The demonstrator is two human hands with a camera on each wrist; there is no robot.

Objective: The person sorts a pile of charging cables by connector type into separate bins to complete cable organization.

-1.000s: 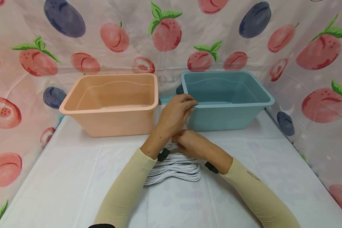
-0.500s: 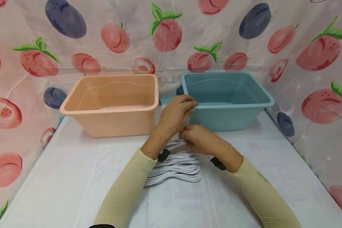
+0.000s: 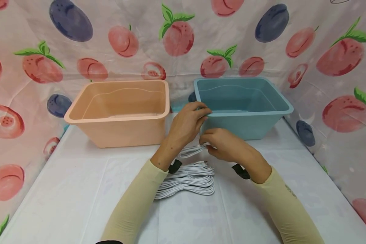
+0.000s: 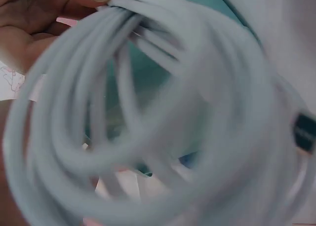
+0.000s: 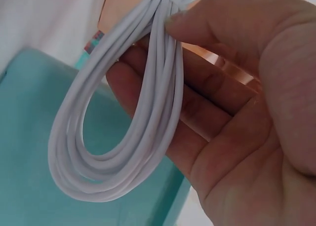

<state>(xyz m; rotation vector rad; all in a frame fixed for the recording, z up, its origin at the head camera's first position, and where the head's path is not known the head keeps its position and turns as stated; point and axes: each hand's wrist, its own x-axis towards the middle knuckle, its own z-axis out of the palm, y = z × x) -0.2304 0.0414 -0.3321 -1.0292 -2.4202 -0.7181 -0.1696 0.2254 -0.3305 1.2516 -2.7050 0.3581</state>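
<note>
My right hand pinches a tied bundle of white cable between thumb and fingers near its binding, lifted in front of the teal bin. The bundle's other loops reach left, close before my left wrist, and fill the left wrist view with blur. My left hand stays at the teal bin's near left corner, fingers slightly bent and fingertips right at the rim; its thumb is hidden in the head view. More coiled white cables lie on the table below my forearms, partly covered by the left one.
A peach-coloured bin stands at the back left, beside the teal one with a narrow gap between. A white cloth covers the table. Fruit-printed fabric hangs behind and along the sides.
My right hand has moved up and to the right, drawing one cable bundle away from the coils on the table. The left hand has stayed at the teal bin's corner.
</note>
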